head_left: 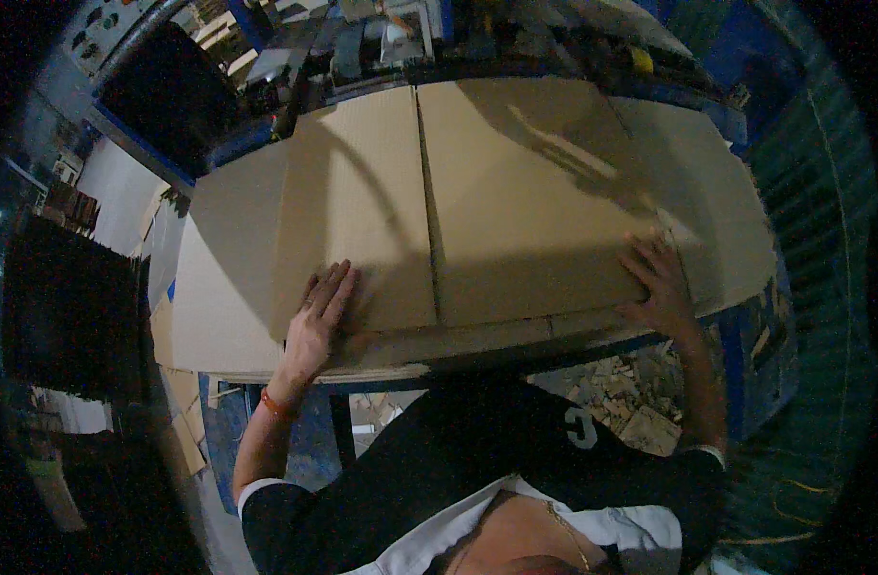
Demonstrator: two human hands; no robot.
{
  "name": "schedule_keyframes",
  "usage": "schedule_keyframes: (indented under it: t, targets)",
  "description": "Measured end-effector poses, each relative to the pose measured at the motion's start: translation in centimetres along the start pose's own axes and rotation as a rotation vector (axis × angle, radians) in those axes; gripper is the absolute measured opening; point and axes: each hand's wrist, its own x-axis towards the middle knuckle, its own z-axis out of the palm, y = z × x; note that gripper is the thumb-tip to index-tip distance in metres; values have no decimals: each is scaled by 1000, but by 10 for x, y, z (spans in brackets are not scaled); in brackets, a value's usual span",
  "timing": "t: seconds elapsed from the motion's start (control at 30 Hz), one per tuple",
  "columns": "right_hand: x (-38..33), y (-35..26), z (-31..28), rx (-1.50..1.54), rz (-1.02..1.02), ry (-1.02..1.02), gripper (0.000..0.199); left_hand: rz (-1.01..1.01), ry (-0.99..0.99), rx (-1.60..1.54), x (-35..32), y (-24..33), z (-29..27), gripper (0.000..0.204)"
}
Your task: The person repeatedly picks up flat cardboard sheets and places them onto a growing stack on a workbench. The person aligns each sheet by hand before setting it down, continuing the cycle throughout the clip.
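Observation:
A large flat sheet of brown cardboard lies in front of me, with a dark slit or gap running from its far edge toward me. More cardboard lies beneath it and sticks out on both sides and along the near edge. My left hand rests on the sheet's near left part, fingers stretched out and pointing away from me; an orange band circles that wrist. Near the right edge, my right hand lies with its fingers spread on the cardboard. Neither hand grips anything.
Behind the cardboard runs a dark machine with blue frame parts. A dark panel with a blue edge stands at the far left. Cardboard scraps litter the floor below the near edge. A green corrugated surface is on the right.

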Motion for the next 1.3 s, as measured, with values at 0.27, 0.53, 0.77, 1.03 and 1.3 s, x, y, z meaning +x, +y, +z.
schedule_keyframes:
  t: [0.27, 0.53, 0.77, 1.03, 1.3]
  targets:
    - [110, 20, 12, 10, 86, 14, 63, 99, 303, 284, 62, -94, 7, 56]
    - [195, 45, 33, -24, 503, -20, 59, -236, 392, 440, 164, -156, 10, 58]
    - [-38, 128, 46, -39, 970, 830, 71, -730, 726, 415, -34, -160, 7, 57]
    - [-99, 213, 99, -295, 805, 849, 59, -1268, 998, 332, -134, -154, 5, 57]
    - [-71, 187, -31, 1392, 432, 1323, 42, -737, 1440, -413, -142, -122, -47, 49]
